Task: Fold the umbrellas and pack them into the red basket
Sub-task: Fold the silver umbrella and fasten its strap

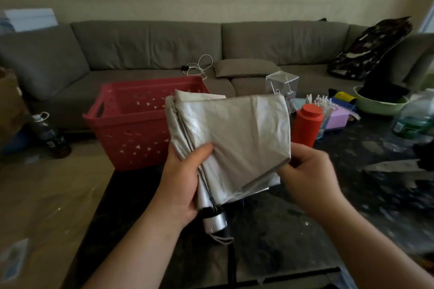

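Above the dark table, in front of the grey sofa, a person holds a collapsed silver umbrella between both hands. Its canopy is a metallic, creased fabric gathered into flat overlapping panels; thin dark ribs show along the left edge, and a silver handle with a black collar and a grey wrist loop hangs from the lower end. The left hand grasps the bundled ribs and shaft, thumb laid over the fabric. The right hand pinches the lower right corner of a folded panel. The red basket, perforated with small triangles, stands on the table's far left corner, just behind the umbrella. To the right stand a red bottle and a green bowl.
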A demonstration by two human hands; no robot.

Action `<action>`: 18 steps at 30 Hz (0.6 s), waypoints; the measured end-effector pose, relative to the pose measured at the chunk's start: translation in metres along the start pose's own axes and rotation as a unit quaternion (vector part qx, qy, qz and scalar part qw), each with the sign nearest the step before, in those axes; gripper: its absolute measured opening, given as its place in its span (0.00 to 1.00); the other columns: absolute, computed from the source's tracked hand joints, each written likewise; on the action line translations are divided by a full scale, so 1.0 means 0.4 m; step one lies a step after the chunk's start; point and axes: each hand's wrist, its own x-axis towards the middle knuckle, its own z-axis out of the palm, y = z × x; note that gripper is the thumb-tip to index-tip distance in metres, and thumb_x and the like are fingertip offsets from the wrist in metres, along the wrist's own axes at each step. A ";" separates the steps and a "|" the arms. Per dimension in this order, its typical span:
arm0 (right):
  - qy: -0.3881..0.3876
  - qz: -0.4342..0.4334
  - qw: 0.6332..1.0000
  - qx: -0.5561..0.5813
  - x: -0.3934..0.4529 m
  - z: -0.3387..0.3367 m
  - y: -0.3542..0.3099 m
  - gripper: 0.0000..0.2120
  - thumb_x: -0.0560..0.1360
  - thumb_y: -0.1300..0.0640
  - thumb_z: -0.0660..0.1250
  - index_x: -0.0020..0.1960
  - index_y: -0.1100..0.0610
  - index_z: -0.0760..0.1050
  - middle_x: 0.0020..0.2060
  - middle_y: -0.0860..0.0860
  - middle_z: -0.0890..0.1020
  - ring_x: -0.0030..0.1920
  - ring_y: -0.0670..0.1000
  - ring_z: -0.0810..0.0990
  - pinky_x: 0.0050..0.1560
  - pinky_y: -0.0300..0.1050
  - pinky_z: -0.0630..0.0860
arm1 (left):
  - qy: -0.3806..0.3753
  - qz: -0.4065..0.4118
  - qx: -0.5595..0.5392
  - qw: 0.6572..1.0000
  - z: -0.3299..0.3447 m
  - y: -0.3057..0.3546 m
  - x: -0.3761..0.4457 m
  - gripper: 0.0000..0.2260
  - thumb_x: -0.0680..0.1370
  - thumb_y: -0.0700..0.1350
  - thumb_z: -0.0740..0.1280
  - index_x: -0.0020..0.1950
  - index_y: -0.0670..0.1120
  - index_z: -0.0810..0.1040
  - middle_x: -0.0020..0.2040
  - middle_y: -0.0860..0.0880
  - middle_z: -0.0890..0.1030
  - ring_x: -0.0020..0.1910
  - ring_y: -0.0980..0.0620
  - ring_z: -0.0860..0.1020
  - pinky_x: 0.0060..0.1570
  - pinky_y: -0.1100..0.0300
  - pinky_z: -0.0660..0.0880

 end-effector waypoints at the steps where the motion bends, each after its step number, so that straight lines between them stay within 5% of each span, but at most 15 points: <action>1: -0.016 0.014 0.999 0.028 0.003 0.009 0.002 0.14 0.76 0.69 0.72 0.40 0.51 0.86 0.37 0.52 0.86 0.35 0.52 0.83 0.33 0.50 0.78 | 0.000 0.005 0.007 1.000 0.003 -0.005 -0.003 0.20 0.80 0.40 0.71 0.70 0.53 0.77 0.62 0.46 0.86 0.60 0.43 0.85 0.62 0.37 0.80; 3: -0.056 0.075 0.988 0.126 0.002 0.034 0.002 0.16 0.77 0.73 0.68 0.41 0.54 0.85 0.37 0.54 0.87 0.35 0.52 0.86 0.35 0.49 0.82 | 0.005 0.025 0.010 1.000 0.018 -0.008 -0.014 0.20 0.80 0.40 0.71 0.71 0.54 0.77 0.62 0.47 0.86 0.60 0.44 0.85 0.62 0.38 0.80; 5: -0.075 0.126 0.969 0.200 -0.005 0.069 0.017 0.14 0.75 0.75 0.65 0.42 0.59 0.82 0.38 0.60 0.86 0.34 0.56 0.83 0.37 0.59 0.80 | 0.024 0.046 -0.002 0.999 0.034 -0.008 -0.019 0.20 0.80 0.40 0.71 0.71 0.53 0.76 0.62 0.47 0.86 0.61 0.45 0.85 0.62 0.39 0.80; 7: -0.104 0.177 0.934 0.293 -0.025 0.085 0.024 0.14 0.68 0.73 0.64 0.41 0.56 0.80 0.40 0.61 0.81 0.33 0.55 0.79 0.37 0.52 0.74 | 0.039 0.064 -0.028 0.997 0.046 -0.007 -0.018 0.21 0.80 0.41 0.72 0.72 0.51 0.75 0.63 0.46 0.85 0.62 0.45 0.85 0.64 0.39 0.79; 9: -0.190 0.205 0.885 0.371 -0.042 0.085 0.013 0.20 0.61 0.67 0.63 0.49 0.54 0.82 0.48 0.62 0.80 0.41 0.56 0.81 0.41 0.52 0.78 | 0.035 0.084 -0.035 0.995 0.055 -0.004 -0.022 0.25 0.79 0.39 0.74 0.74 0.50 0.72 0.65 0.43 0.84 0.64 0.43 0.84 0.65 0.36 0.78; 11: -0.275 0.209 0.862 0.372 -0.056 0.082 -0.010 0.28 0.65 0.62 0.66 0.63 0.47 0.80 0.59 0.58 0.83 0.50 0.59 0.82 0.48 0.61 0.80 | 0.008 0.099 -0.026 0.995 0.064 -0.001 -0.036 0.30 0.76 0.35 0.70 0.76 0.52 0.70 0.67 0.41 0.82 0.65 0.39 0.82 0.64 0.34 0.78; 12: -0.285 0.225 0.863 0.350 -0.060 0.089 -0.013 0.28 0.67 0.57 0.70 0.67 0.47 0.77 0.58 0.58 0.84 0.50 0.60 0.83 0.49 0.63 0.82 | -0.010 0.100 -0.022 0.995 0.068 -0.001 -0.044 0.33 0.76 0.32 0.66 0.77 0.55 0.69 0.68 0.41 0.82 0.65 0.39 0.82 0.64 0.34 0.78; 15: -0.224 0.282 0.893 0.271 -0.065 0.113 -0.023 0.39 0.65 0.41 0.82 0.65 0.64 0.74 0.39 0.61 0.81 0.32 0.56 0.79 0.30 0.47 0.76 | -0.096 0.088 -0.008 0.991 0.077 -0.004 -0.074 0.43 0.72 0.27 0.58 0.79 0.66 0.66 0.73 0.44 0.78 0.69 0.40 0.80 0.65 0.36 0.78; 18: -0.137 0.259 0.915 0.277 -0.056 0.100 -0.024 0.29 0.67 0.36 0.75 0.55 0.58 0.78 0.32 0.55 0.78 0.26 0.51 0.72 0.26 0.41 0.66 | -0.076 0.127 0.094 0.984 0.080 0.000 -0.085 0.47 0.73 0.29 0.65 0.78 0.74 0.60 0.76 0.54 0.74 0.70 0.51 0.79 0.66 0.43 0.79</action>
